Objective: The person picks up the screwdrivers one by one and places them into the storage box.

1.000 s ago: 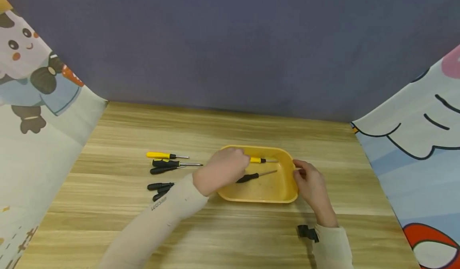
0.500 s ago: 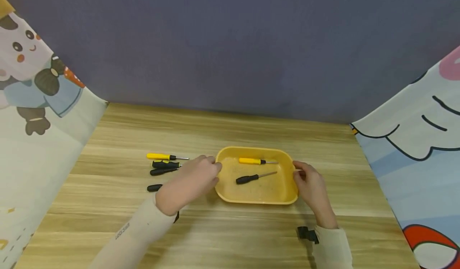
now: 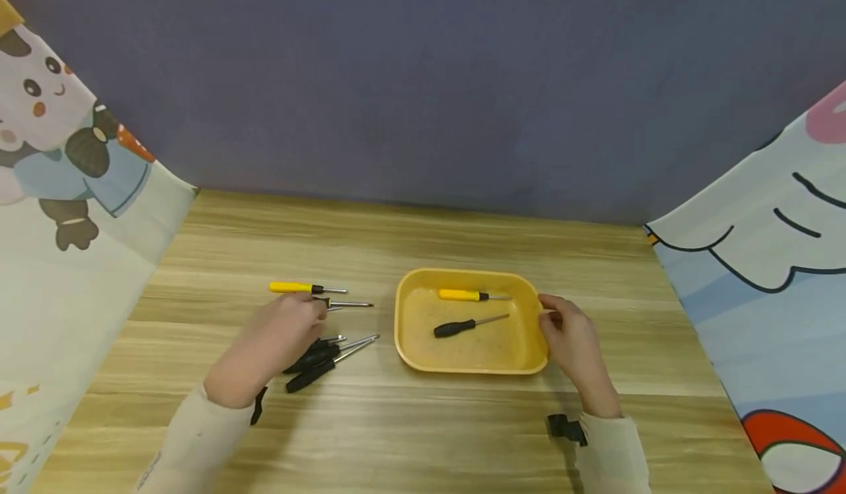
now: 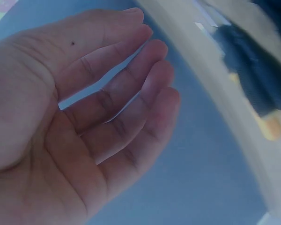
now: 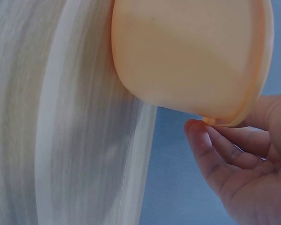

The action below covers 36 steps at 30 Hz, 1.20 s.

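A yellow plastic bin (image 3: 485, 351) stands on the table, with a yellow-handled screwdriver (image 3: 460, 296) and a black-handled screwdriver (image 3: 454, 329) lying apart inside. My right hand (image 3: 573, 340) pinches the bin's right end, thumb and fingers at the rim, as the right wrist view also shows. My left hand (image 3: 271, 343) is over the loose screwdrivers on the left, its fingers loosely bent with nothing in the palm in the left wrist view. It covers the handle of a screwdriver whose shaft (image 3: 353, 304) sticks out. Whether the fingertips touch that handle I cannot tell.
Above the left hand lies a yellow screwdriver (image 3: 291, 287). Several black screwdrivers (image 3: 311, 379) lie bunched beside the hand, shafts pointing right. A dark blue-grey wall (image 3: 423, 112) rises behind the wooden table (image 3: 423, 435), and printed cloths (image 3: 747, 310) border both sides.
My left hand has withdrawn from the bin and moved left over the loose screwdrivers, uncovering the two screwdrivers in the bin. My right hand has stayed at the bin's rim.
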{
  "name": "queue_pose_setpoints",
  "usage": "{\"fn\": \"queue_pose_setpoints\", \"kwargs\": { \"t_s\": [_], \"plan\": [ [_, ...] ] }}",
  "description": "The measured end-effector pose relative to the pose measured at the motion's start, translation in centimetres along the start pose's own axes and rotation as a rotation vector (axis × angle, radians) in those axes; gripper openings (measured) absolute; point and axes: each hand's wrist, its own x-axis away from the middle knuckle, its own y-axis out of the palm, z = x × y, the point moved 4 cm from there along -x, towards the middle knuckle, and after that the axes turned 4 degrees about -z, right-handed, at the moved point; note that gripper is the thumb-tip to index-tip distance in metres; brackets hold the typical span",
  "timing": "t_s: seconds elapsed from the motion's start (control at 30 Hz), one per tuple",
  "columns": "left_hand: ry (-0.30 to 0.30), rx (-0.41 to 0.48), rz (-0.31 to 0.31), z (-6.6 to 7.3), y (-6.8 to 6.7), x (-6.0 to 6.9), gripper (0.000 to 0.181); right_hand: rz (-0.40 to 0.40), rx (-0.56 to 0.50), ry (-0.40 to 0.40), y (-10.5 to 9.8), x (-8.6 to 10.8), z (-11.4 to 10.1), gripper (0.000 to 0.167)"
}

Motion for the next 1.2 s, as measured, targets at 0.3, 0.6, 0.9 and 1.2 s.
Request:
{"fn": "queue_pose_setpoints", "kwargs": {
  "t_s": [0.3, 0.6, 0.9, 1.2],
  "plan": [
    [-0.076, 0.011, -0.046, -1.7, 1.0, 1.5, 0.013, 0.003, 0.008, -0.001, -0.1, -0.1, -0.2, 0.034],
    [-0.128, 0.043, -0.105, -3.8, 2.9, 1.8, 0.009, 0.000, 0.014, 0.001, 0.0, 0.0, -0.2, 0.034],
    [-0.139, 0.053, -0.143, -4.1, 3.4, 1.9, 0.011, 0.014, 0.018, -0.005, 0.0, 0.0, -0.2, 0.034],
    [-0.123, 0.036, -0.120, -4.1, 3.8, 1.8, 0.006, 0.029, 0.014, -0.019, 0.1, 0.1, -0.2, 0.033]
  ]
}}
